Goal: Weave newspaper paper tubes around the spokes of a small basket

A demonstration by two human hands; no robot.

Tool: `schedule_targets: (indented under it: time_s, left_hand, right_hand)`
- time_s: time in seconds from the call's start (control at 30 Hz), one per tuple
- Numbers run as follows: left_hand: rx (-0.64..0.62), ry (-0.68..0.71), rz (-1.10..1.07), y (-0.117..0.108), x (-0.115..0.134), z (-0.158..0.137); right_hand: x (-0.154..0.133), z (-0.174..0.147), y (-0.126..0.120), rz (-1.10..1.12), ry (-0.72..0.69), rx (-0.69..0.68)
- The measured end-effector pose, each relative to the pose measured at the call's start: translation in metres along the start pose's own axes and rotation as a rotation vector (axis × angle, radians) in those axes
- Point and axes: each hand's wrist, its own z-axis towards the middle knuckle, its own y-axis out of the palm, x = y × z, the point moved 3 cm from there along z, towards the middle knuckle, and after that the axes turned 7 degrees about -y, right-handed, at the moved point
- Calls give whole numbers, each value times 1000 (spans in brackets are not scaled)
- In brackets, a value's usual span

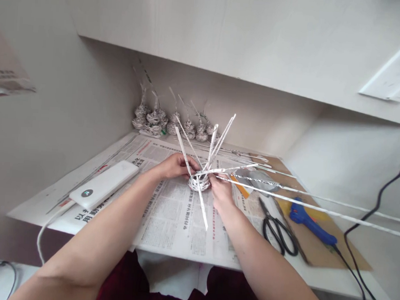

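Left hand [175, 166] and right hand [221, 191], in the head view, are grasping opposite sides of a small woven paper cup [199, 184] over newspaper [163, 216]. Long paper strips [335, 214] are trailing right past a blue glue gun [314, 226]; snagging there could tug the weave loose.

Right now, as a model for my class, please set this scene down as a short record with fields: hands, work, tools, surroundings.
Left hand: holding the woven piece at its left side
Right hand: holding its right side
Work: paper strips sticking out of it, several upward
Tools: black scissors beside the cardboard; blue glue gun on it
Surroundings: newspaper underneath; finished-looking woven shapes behind
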Motion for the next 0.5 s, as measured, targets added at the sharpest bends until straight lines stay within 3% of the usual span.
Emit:
schedule_targets:
  time_s: [0.37, 0.5]
  left_hand:
    - [-119, 120, 360, 7, 9, -9]
    - [-28, 160, 402, 8, 12, -10]
  right_hand:
    - [-3, -1, -1, -70, -82, -99]
    - [-2, 0, -2, -74, -66, -117]
